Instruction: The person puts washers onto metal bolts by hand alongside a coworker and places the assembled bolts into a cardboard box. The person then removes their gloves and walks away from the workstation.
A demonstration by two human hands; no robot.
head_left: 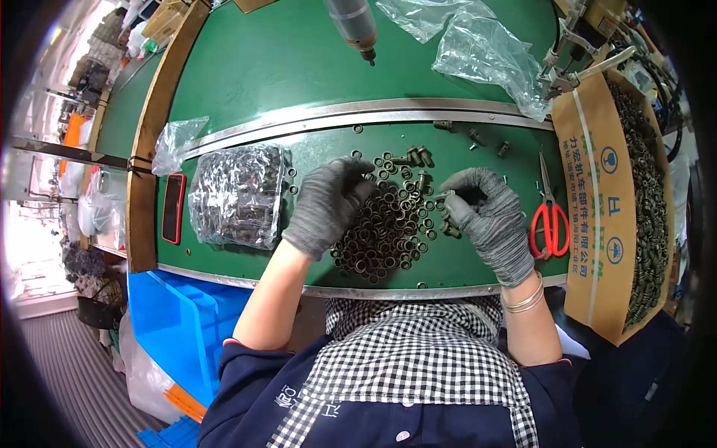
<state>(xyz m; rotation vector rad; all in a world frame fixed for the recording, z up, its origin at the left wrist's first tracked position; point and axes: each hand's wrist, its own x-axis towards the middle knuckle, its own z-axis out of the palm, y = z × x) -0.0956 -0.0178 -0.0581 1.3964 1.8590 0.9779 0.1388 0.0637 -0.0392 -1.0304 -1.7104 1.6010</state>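
Observation:
A pile of small metal rings [381, 231] lies on the green table between my hands. My left hand [325, 205], in a grey glove, is curled at the pile's upper left; whatever its fingertips hold is hidden. On the right, my gloved right hand [489, 220] pinches a small, pale metal screw [444, 196] between thumb and forefinger. Several dark bolts [420, 157] lie loose just above the pile, and one bolt [422, 181] stands among the rings near my right fingertips.
A plastic-wrapped pack [237, 196] and a red-edged phone [173, 209] lie at left. Red-handled scissors [550, 224] and a carton of metal parts [597, 216] are at right. A power driver [352, 26] hangs above a metal rail [299, 119]. Clear plastic bags [478, 52] lie behind.

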